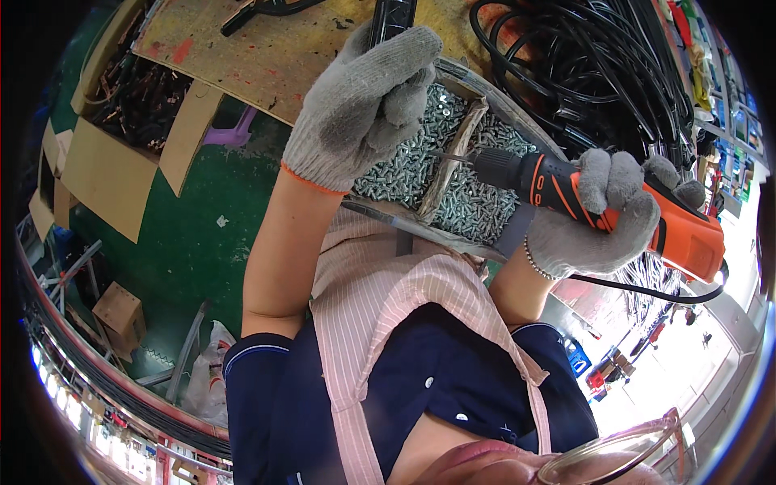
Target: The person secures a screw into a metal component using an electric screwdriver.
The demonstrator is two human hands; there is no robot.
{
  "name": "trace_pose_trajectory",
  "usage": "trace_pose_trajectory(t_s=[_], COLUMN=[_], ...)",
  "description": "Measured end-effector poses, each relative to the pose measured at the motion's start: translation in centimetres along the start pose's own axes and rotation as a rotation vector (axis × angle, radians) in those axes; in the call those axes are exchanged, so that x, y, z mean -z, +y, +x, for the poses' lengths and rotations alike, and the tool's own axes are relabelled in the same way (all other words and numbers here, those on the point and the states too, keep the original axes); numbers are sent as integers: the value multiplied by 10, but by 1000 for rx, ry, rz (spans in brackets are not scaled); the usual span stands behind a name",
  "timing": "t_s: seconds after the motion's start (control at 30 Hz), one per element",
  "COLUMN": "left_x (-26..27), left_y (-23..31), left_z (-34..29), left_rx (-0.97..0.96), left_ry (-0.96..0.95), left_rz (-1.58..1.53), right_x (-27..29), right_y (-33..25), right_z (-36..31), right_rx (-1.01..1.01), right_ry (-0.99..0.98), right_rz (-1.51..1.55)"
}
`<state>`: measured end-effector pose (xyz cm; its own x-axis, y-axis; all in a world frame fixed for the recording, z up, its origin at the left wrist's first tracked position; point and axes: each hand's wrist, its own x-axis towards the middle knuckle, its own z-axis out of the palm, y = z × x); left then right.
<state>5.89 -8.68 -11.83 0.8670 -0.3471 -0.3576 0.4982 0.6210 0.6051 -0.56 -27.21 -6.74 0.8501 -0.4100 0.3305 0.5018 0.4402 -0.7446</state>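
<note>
In my gloved right hand (602,214) is a corded electric screwdriver (558,187), orange and black, gripped around its body. Its thin bit (453,157) points left over a bin of loose silver screws (478,206). My left hand (368,105), in a grey knit glove with an orange cuff, is closed above the bin's left side, fingers curled in. Whatever lies inside those fingers is hidden. Directly beyond this hand a dark black part (394,18) shows at the top edge; I cannot tell whether the hand grips it. A worn slat (454,153) divides the bin.
Beyond the bin lies a stained yellowish worktop (242,61). Coiled black cables (582,73) pile up at the far right. To the left, an open cardboard box (109,174) holds dark parts above a green floor (234,210). The screwdriver's cord (647,293) loops below my right hand.
</note>
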Motion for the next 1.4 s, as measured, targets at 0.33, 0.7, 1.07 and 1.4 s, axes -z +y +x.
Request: trace_pose_trajectory(t_s=[0.33, 0.7, 1.07, 1.4], left_x=[9, 7, 3, 3], left_y=[-4, -5, -5, -5], left_z=[1, 2, 3, 2], left_rx=[-48, -53, -81, -62], left_ry=[-119, -135, -104, -52], left_rz=[42, -13, -36, -1], right_x=[-7, -15, -15, -14], right_y=[-4, -6, -1, -10], right_z=[-3, -7, -8, 4], right_rx=[152, 233, 125, 375], right_ry=[-159, -207, -309, -235], right_rz=[-450, -505, -560, -666])
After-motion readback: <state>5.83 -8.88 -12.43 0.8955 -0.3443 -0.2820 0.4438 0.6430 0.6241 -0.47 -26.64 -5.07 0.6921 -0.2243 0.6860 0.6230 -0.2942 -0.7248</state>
